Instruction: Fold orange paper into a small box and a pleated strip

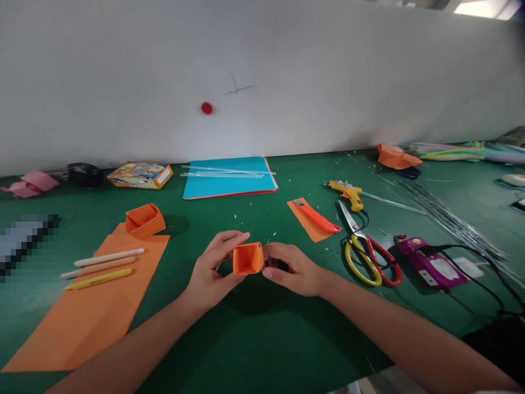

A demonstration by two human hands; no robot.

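Between my hands, over the green table, is a small folded orange paper box (248,259) with its open end turned towards me. My left hand (211,268) is closed on its left side, thumb below and fingers above. My right hand (293,268) touches or nearly touches the right side, its thumb and fingers bent together; what lies between those fingertips I cannot make out. A second folded orange paper piece (145,220) rests to the left, at the top of flat orange paper sheets (98,323). An orange box cutter (318,216) lies on an orange paper scrap (301,219) beyond my right hand.
Scissors (365,251), a yellow glue gun (348,192) and a purple power strip (430,262) with black cables lie right. Several pens (102,268) rest on the orange sheets. Blue paper (225,186) with glue sticks and a small printed box (141,175) stand near the white wall.
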